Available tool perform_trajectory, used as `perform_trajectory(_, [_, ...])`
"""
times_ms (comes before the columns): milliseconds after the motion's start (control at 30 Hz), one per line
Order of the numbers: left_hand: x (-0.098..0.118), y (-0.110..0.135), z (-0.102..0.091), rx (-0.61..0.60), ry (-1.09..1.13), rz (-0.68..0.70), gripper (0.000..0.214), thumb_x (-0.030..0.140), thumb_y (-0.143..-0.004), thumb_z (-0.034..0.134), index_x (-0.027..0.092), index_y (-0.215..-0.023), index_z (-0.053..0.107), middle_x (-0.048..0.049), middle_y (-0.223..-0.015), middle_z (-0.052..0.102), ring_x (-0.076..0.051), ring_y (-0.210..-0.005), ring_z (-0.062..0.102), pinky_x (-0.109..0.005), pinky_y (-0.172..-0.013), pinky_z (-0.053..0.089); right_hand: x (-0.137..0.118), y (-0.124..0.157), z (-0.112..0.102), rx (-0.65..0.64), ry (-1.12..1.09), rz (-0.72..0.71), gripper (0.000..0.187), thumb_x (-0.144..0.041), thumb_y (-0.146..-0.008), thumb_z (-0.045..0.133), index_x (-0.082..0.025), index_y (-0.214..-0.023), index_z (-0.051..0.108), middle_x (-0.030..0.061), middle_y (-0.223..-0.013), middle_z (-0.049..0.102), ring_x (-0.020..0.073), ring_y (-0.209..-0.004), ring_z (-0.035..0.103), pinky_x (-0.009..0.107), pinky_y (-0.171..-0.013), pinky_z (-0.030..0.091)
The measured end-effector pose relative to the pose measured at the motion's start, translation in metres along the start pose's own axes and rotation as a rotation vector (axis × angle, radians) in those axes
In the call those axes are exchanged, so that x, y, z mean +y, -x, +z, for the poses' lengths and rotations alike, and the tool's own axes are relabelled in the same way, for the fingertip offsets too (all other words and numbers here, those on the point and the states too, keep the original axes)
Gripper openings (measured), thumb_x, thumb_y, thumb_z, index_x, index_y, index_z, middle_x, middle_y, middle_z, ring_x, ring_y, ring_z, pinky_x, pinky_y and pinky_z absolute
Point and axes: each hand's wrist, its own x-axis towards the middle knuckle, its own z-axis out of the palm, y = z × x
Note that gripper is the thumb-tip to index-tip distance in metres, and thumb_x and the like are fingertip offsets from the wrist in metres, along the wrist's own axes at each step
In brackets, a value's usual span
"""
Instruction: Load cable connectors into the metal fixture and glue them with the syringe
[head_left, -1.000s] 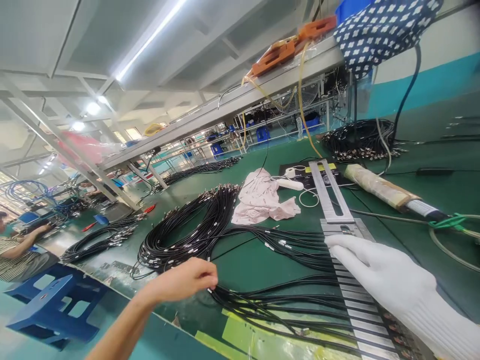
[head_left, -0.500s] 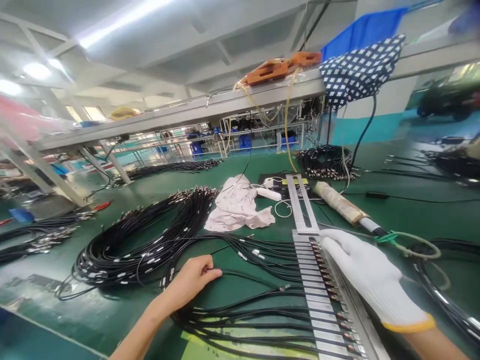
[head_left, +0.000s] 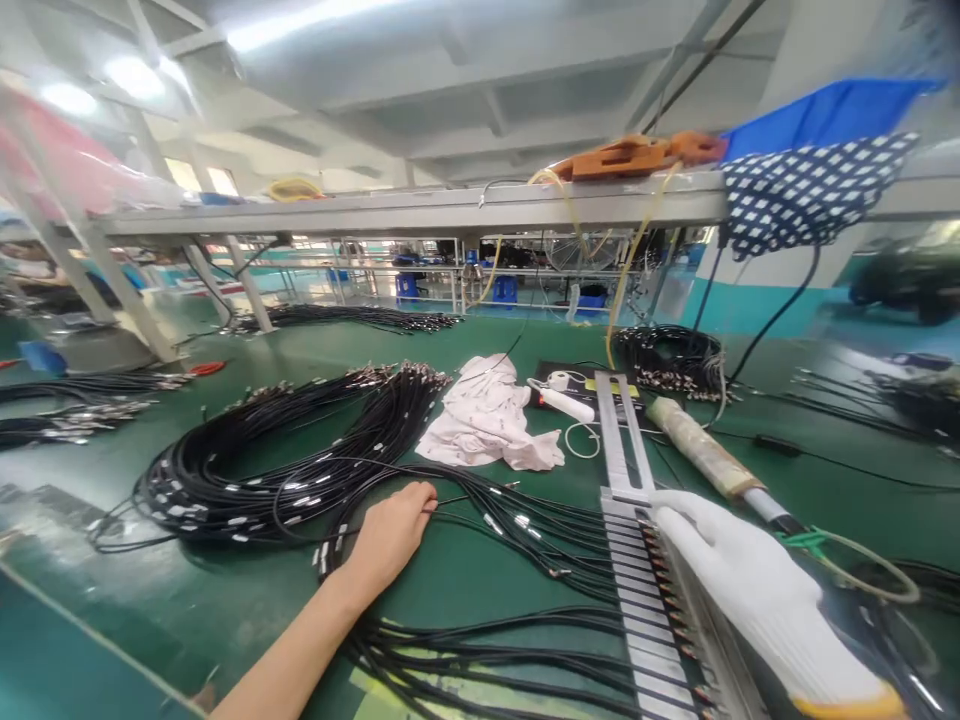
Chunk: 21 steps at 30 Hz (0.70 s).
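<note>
My bare left hand (head_left: 390, 535) lies on the green table (head_left: 225, 590), its fingers curled round a thin black cable (head_left: 480, 497) at the edge of a big coil of black cables (head_left: 247, 470). My right hand (head_left: 739, 575), in a white glove, rests flat with fingers stretched on a slotted metal fixture (head_left: 645, 600). Several cable ends with metal tips sit in the fixture's slots. More black cables (head_left: 480, 640) run across the table between my two hands.
A crumpled pink cloth (head_left: 491, 420), a white tool (head_left: 562, 402) and a paper-wrapped tube (head_left: 697, 450) lie behind the fixture. Another cable coil (head_left: 671, 355) sits further back. A metal shelf (head_left: 420, 212) overhead carries an orange part (head_left: 630, 155) and a spotted cloth (head_left: 810, 190).
My left hand has moved forward from the table's near edge to the cable bundle and closed on one cable. The view has swung right. The gloved hand stays on the fixture.
</note>
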Motion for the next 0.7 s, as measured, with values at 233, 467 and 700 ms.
perform_trajectory(233, [-0.014, -0.004, 0.021, -0.029, 0.065, 0.046, 0.017, 0.018, -0.097, 0.037, 0.021, -0.093, 0.053, -0.0037, -0.096, 0.066, -0.022, -0.089, 0.063, -0.032, -0.075, 0.037, -0.022, -0.033, 0.015, -0.303, 0.207, -0.250, 0.033, -0.029, -0.100, 0.039, -0.024, -0.101, 0.071, 0.0048, -0.119, 0.068, 0.0245, -0.112, 0.061, 0.036, -0.097, 0.047])
perform_trajectory(467, [-0.008, -0.001, 0.027, -0.013, 0.119, 0.067, 0.017, 0.012, -0.092, 0.040, 0.021, -0.091, 0.054, -0.0020, -0.094, 0.066, -0.020, -0.084, 0.060, -0.030, -0.074, 0.035, -0.007, -0.065, 0.050, -0.415, 0.517, -0.484, 0.024, -0.023, -0.099, 0.042, -0.019, -0.086, 0.062, 0.0068, -0.105, 0.062, 0.0263, -0.103, 0.058, 0.037, -0.087, 0.042])
perform_trajectory(700, [0.002, 0.002, 0.020, -0.035, 0.130, 0.062, 0.018, 0.012, -0.091, 0.041, 0.020, -0.090, 0.056, -0.0041, -0.094, 0.067, -0.022, -0.084, 0.061, -0.031, -0.071, 0.034, 0.006, -0.077, 0.044, -0.464, 0.287, -0.313, 0.029, -0.035, -0.096, 0.042, -0.023, -0.098, 0.069, 0.0074, -0.115, 0.067, 0.0268, -0.106, 0.062, 0.039, -0.095, 0.045])
